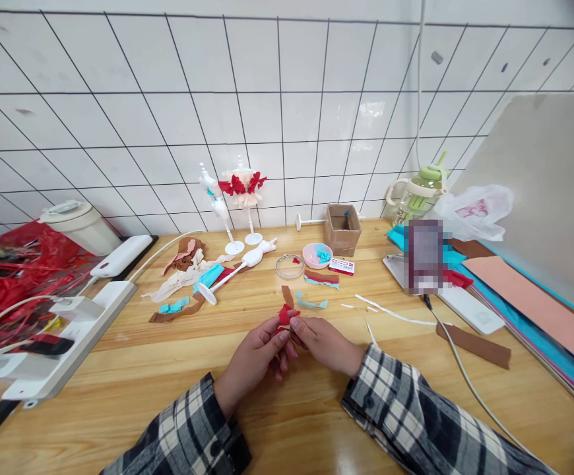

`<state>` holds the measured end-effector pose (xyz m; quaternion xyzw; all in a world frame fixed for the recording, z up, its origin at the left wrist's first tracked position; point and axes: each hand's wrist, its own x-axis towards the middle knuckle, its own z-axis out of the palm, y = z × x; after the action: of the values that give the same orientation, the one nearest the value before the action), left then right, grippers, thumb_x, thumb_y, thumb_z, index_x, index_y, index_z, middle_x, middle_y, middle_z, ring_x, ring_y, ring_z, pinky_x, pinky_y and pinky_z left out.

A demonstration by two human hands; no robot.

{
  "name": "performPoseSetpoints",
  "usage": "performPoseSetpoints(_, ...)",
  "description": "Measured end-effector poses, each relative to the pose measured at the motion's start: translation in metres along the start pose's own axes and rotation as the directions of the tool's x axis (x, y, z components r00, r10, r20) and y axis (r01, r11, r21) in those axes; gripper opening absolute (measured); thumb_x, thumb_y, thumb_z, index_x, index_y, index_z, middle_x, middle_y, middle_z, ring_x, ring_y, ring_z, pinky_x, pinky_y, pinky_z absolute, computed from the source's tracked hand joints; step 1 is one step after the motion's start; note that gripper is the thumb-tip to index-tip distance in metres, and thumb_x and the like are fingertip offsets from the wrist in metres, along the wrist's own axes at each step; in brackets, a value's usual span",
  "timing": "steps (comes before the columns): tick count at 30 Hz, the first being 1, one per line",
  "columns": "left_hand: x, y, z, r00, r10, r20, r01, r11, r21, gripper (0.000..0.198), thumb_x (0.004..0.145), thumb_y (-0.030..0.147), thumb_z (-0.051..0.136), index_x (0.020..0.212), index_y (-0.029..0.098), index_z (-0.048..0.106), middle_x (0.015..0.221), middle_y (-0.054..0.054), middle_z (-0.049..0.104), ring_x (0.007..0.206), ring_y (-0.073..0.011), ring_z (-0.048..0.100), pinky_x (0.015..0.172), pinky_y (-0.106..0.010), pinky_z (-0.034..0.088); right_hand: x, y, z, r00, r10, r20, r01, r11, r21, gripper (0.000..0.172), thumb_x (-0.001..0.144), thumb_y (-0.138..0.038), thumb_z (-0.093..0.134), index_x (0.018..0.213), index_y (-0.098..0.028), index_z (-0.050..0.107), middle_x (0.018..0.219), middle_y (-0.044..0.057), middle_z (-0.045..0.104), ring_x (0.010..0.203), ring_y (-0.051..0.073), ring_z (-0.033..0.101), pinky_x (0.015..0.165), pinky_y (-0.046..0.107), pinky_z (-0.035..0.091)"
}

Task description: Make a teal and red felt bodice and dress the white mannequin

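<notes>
My left hand (257, 353) and my right hand (324, 342) meet over the middle of the wooden table (133, 382). Both pinch a small piece of red crepe paper (285, 315) between their fingertips, with a brown paper strip (287, 295) rising just behind it. Both sleeves are black-and-white plaid. Beyond the hands stand two small white mannequin stands (241, 198), one dressed with red paper bows. A third white mannequin (247, 260) lies flat among the scraps.
Brown, teal and cream paper scraps (183, 290) lie at left centre. A pink dish (317, 255), a clear ring (289, 266) and a small cardboard box (343, 229) sit behind. A power strip (69, 333) and red bags are left; coloured paper sheets (529, 297), a phone and a cable are right.
</notes>
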<state>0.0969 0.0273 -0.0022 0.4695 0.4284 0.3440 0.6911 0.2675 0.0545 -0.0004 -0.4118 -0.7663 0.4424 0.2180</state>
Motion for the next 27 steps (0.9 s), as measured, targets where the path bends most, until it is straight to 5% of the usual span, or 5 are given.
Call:
performPoseSetpoints(10, 0.002, -0.004, -0.002, 0.999, -0.012, 0.034, 0.009, 0.998, 0.066, 0.050, 0.085, 0.049, 0.055, 0.125, 0.018, 0.051, 0.070, 0.001, 0.061, 0.045, -0.0084, 0.050, 0.039, -0.018, 0.040, 0.002, 0.001, -0.002, 0.998, -0.059, 0.032, 0.060, 0.997, -0.052, 0.060, 0.099, -0.051, 0.015, 0.065, -0.018, 0.052, 0.067, 0.000, 0.055, 0.065, 0.013, 0.048, 0.067, 0.026, 0.036)
performPoseSetpoints(14, 0.001, 0.005, -0.010, 0.993, 0.084, -0.081, -0.053, 0.944, 0.326, 0.045, 0.088, 0.050, 0.049, 0.119, 0.019, 0.057, 0.063, 0.002, 0.059, 0.047, -0.0104, 0.046, 0.045, -0.020, 0.036, 0.004, 0.009, -0.004, 0.997, 0.015, -0.081, -0.014, 1.000, 0.008, 0.055, 0.098, -0.053, 0.016, 0.068, -0.019, 0.048, 0.065, -0.001, 0.050, 0.061, 0.013, 0.045, 0.060, 0.025, 0.035)
performPoseSetpoints(20, -0.019, 0.047, -0.074, 0.939, 0.200, -0.280, 0.168, 0.444, 0.880, 0.038, 0.087, 0.052, 0.045, 0.090, 0.023, 0.069, 0.083, -0.006, 0.070, 0.081, -0.0254, 0.062, 0.070, -0.031, 0.043, 0.002, 0.011, -0.019, 0.980, 0.102, -0.172, -0.129, 0.980, -0.153, 0.053, 0.096, -0.055, 0.024, 0.079, -0.019, 0.059, 0.072, 0.002, 0.061, 0.069, 0.016, 0.054, 0.064, 0.027, 0.037)
performPoseSetpoints(23, -0.031, 0.062, -0.121, 0.817, 0.320, -0.480, 0.423, 0.233, 0.875, 0.050, 0.090, 0.055, 0.032, 0.106, 0.021, 0.065, 0.091, -0.010, 0.070, 0.082, -0.0288, 0.063, 0.069, -0.034, 0.043, 0.001, 0.010, -0.021, 0.972, 0.134, -0.195, -0.201, 0.902, -0.382, 0.036, 0.087, -0.051, 0.051, 0.111, -0.027, 0.061, 0.087, 0.004, 0.069, 0.079, 0.022, 0.061, 0.067, 0.029, 0.038)
performPoseSetpoints(27, -0.034, 0.062, -0.159, 0.664, 0.616, -0.423, 0.525, 0.018, 0.851, 0.055, 0.093, 0.049, 0.028, 0.125, 0.012, 0.055, 0.096, -0.016, 0.065, 0.094, -0.0334, 0.058, 0.082, -0.041, 0.042, 0.003, 0.010, -0.013, 0.979, 0.135, -0.152, -0.195, 0.833, -0.517, 0.041, 0.090, -0.037, 0.047, 0.130, -0.033, 0.053, 0.102, 0.007, 0.072, 0.087, 0.024, 0.065, 0.070, 0.032, 0.041)
